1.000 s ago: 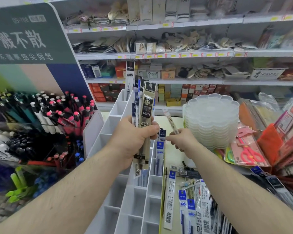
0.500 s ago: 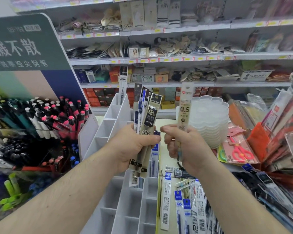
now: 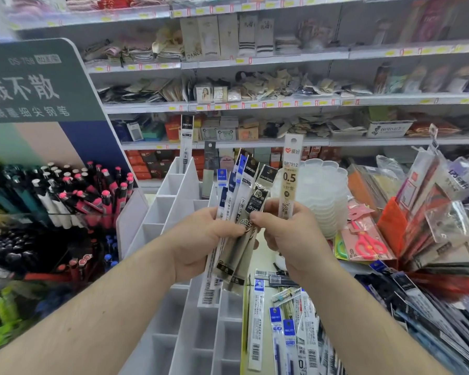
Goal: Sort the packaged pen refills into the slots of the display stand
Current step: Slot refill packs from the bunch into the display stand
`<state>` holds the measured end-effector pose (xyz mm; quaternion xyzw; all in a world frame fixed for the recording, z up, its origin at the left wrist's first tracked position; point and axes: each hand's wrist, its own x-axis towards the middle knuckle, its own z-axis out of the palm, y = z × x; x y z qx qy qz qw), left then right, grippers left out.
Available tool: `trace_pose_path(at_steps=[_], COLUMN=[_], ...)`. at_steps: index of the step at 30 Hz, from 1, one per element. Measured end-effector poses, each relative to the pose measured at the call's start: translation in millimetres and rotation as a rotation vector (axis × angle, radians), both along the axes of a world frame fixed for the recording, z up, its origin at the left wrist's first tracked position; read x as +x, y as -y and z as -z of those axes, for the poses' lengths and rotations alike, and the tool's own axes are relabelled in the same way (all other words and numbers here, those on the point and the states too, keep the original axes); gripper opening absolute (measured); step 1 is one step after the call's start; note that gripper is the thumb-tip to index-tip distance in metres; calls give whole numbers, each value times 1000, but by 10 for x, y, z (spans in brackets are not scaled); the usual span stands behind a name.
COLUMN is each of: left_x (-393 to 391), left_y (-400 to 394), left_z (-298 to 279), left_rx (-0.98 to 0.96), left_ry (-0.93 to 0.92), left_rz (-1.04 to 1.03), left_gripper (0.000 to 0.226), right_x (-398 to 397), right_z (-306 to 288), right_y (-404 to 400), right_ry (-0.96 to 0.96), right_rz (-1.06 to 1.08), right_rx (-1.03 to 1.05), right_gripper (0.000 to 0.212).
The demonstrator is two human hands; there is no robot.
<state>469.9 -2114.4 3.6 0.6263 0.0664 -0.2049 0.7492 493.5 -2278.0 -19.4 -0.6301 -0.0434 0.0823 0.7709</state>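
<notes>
My left hand (image 3: 201,239) grips a fanned bundle of packaged pen refills (image 3: 244,190), blue-topped and black-topped, above the white slotted display stand (image 3: 173,201). My right hand (image 3: 290,234) holds one upright beige refill pack marked 0.5 (image 3: 289,180) between its fingers, and its thumb touches the bundle's front pack. One refill pack (image 3: 186,142) stands in the stand's far slot, with another dark pack (image 3: 209,163) beside it. More refill packs (image 3: 282,328) lie loose on the counter below my right forearm.
A pen display (image 3: 65,201) with pink-capped and dark pens stands at the left under a green sign. A stack of clear plastic trays (image 3: 328,196), packaged scissors (image 3: 366,242) and hanging packs crowd the right. Store shelves (image 3: 255,104) run behind.
My right hand has brought the 0.5 pack up and over against the bundle in my left hand; both hands now meet. The view has tilted upward a little.
</notes>
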Motion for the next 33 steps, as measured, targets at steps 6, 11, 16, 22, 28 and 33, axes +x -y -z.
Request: trace_pose_path(at_steps=[6, 11, 16, 22, 28, 33], left_x=[2, -7, 2, -10, 41, 58], left_y=[3, 32, 38, 51, 27, 15], left_z=[37, 11, 6, -7, 36, 34], left_rx=[124, 133, 154, 206, 288, 275], left_ry=[60, 71, 70, 70, 127, 167], left_rz=[-61, -142, -196, -62, -201, -223], left_gripper=[45, 34, 34, 44, 17, 2], right_x=[-58, -24, -3, -33, -53, -276], right_z=[51, 85, 62, 38, 329, 873], right_y=[11, 87, 201, 42, 350, 252], right_ry=[41, -39, -27, -46, -164, -226], right_rz=[-40, -10, -20, -83, 112, 31], right_rx=[10, 79, 243, 126, 89, -198], right_gripper=[35, 23, 38, 17, 22, 33])
